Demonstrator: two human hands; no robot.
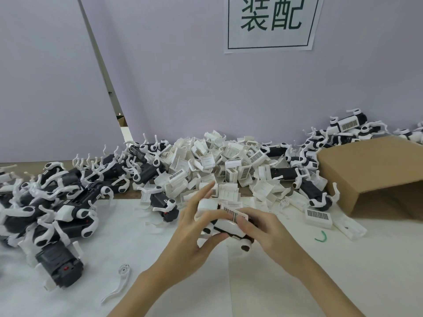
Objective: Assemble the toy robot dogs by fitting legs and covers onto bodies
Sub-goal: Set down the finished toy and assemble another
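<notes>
Pale grey partition walls (183,88) back the bench (206,282), with a paper sign (272,21) in green characters pinned high at the right. Both hands work at the middle of the bench over one toy dog (226,225). The left hand (194,234) grips its near end, thumb underneath, fingers reaching up along the far side. The right hand (261,227) curls over the body, fingertips pressing on a white cover (231,213) with a vented grille. Judging by that, the step in hand is seating the cover onto the dark body; whether it has clicked home cannot be told.

Behind the hands lies a heap of loose covers (217,163). To the left sits a pile of dark bodies with white legs fitted (57,202), and more dogs (338,133) are stacked at the far right beside an open cardboard box (370,175). A single loose leg (120,282) lies near the left forearm, and a small green hook-shaped scrap (320,237) lies at the right.

The next move likely calls for firm, even pressure along the cover's edges while the left hand steadies the body, then setting the dog aside.
</notes>
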